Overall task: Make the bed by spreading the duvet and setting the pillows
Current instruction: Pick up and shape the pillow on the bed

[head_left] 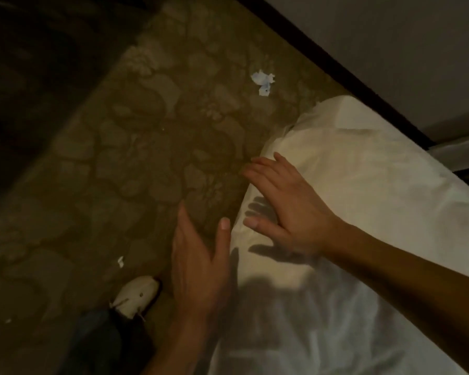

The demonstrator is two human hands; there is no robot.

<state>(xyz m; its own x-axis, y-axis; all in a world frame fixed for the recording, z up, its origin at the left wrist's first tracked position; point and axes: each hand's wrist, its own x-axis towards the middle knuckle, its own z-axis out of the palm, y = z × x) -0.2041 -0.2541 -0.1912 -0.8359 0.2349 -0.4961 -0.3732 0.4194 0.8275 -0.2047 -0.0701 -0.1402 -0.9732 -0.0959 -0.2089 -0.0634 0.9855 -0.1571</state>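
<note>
Two hands were in view, both released with straight fingers. The right hand hovered, palm down, over the white duvet at the bed's corner, casting a shadow on it. The left hand stood edge-on beside the duvet's hanging side. On the patterned carpet lay two paper scraps, and one white shoe showed.

Duvet on bed (carpet littered).

Bed at right, carpet left, paper scrap on carpet.
</note>
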